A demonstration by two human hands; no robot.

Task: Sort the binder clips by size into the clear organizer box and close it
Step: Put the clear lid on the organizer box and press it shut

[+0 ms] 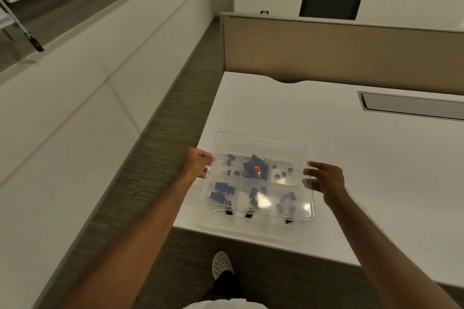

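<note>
Clear plastic, the organizer box (258, 183) lies at the near-left corner of the white desk (351, 158), dark binder clips (253, 168) spread through its compartments. We curl our left hand (198, 162) round its 9 o'clock edge; our right hand (325, 179), fingers relaxed, touches its 3 o'clock edge.

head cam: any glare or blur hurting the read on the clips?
Head view: glare patches on the clear lid wash out the near compartments; binder clips are soft, sizes hard to judge; wide-angle bends the desk edges; both hands slightly smeared.
</note>
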